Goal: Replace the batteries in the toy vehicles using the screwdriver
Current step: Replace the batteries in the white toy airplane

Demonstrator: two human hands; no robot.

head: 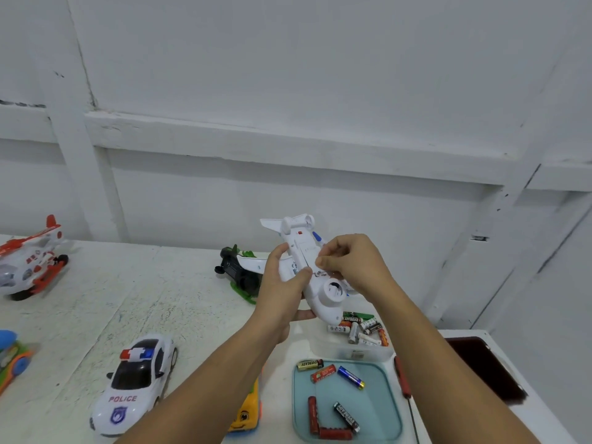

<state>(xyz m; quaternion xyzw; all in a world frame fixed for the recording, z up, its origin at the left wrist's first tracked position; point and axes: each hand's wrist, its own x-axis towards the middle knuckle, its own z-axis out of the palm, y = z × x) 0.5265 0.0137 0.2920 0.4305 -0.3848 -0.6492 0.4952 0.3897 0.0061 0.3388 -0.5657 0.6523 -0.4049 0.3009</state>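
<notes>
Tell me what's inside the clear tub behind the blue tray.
A heap of loose batteries lies in the clear tub. The toy plane covers its far left corner, hiding anything there.

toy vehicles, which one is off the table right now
The white airplane, held up between the left hand and right hand. The police car, helicopter and the others all sit on the table.

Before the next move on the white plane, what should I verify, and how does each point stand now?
1. Plane gripped belly up by left hand: ok.
2. Right hand pinches at the belly: ok.
3. Battery door off: cannot tell, its fingers hide it.
4. Screwdriver in hand: not ok, it lies on the table beside the tray.
5. Batteries ready in the tray: ok.
</notes>
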